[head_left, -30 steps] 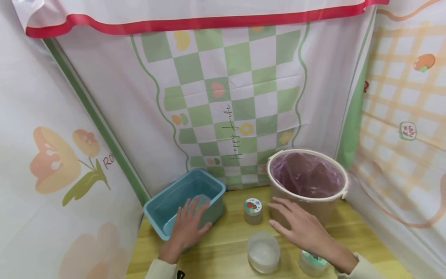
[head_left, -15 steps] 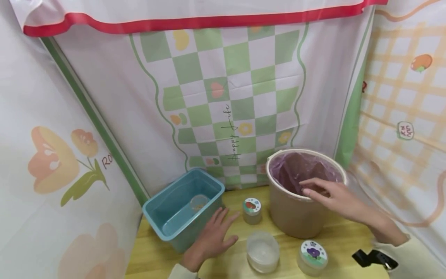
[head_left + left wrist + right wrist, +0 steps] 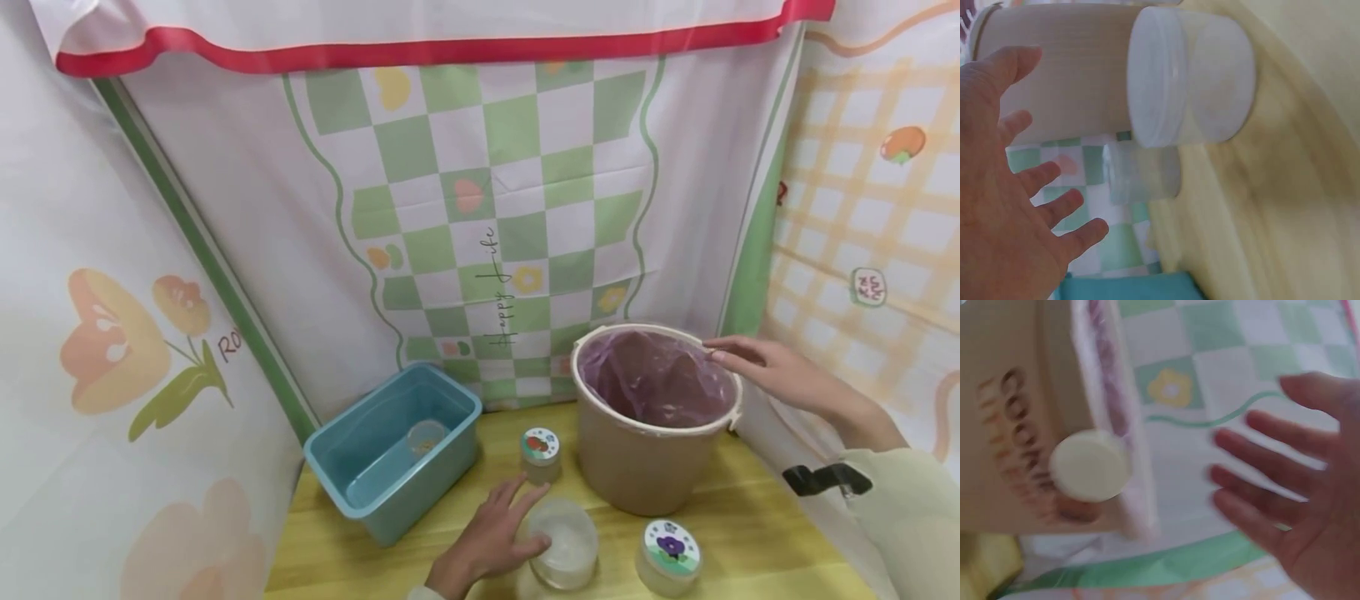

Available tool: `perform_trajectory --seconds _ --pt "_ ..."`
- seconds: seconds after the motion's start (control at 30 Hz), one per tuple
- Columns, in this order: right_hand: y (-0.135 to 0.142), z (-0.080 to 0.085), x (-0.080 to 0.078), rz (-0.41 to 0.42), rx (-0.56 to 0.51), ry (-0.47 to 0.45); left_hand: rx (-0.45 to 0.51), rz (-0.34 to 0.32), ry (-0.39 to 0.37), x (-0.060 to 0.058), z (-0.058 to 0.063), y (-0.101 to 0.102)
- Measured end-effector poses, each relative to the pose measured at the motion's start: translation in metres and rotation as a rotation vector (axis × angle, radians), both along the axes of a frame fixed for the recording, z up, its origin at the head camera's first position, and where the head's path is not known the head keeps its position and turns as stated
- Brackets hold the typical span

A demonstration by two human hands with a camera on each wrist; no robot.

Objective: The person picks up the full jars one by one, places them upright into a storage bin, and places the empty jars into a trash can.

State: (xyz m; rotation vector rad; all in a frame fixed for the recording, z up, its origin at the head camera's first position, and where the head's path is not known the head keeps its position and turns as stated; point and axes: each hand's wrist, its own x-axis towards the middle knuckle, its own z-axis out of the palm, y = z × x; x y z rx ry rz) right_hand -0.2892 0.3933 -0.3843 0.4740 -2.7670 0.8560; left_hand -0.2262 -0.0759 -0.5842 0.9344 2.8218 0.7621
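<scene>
Reaching the 9 o'clock side of the translucent container [image 3: 573, 554], the left hand [image 3: 491, 537] has moved over from beside the blue bin [image 3: 438, 493] within half a second. Its fingers are extended and released; the left wrist view shows a gap. The right hand [image 3: 787, 377] has shifted from above the bucket [image 3: 637, 475] to outside its 2 o'clock rim, likewise holding nothing. This suggests that work now centres on the container, with no grasp established.

The container stands upright on the counter [image 3: 337, 571], at 5 o'clock in the head view. It is round, squat and whitish; contents cannot be determined. From it, the red-print jar [image 3: 542, 454] stands near 12 o'clock, the bucket at 1, the purple-flower jar [image 3: 669, 558] at 3, the bin at 10.
</scene>
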Motion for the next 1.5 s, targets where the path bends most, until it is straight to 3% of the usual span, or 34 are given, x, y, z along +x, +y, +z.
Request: perform_trajectory --seconds 0.2,0.47,0.6,0.77,1.03,1.5 --pt "0.013 -0.028 -0.022 -0.095 -0.031 0.143 0.015 0.047 -0.006 0.002 -0.026 0.014" --pt "0.022 -0.06 -0.035 -0.229 0.135 0.213 0.08 0.106 0.066 0.004 -0.062 0.031" --pt "0.024 -0.069 -0.039 -0.252 0.228 0.238 0.09 0.138 0.09 0.007 -0.079 0.036" --pt "0.026 -0.078 -0.042 -0.248 0.262 0.286 0.104 0.167 0.145 0.011 -0.098 0.044" --pt "0.02 -0.098 -0.041 -0.145 -0.093 0.08 0.098 0.203 0.241 0.015 -0.126 0.055" --pt "0.015 -0.098 -0.043 -0.117 -0.039 -0.026 0.149 0.241 0.423 0.018 -0.144 0.061"
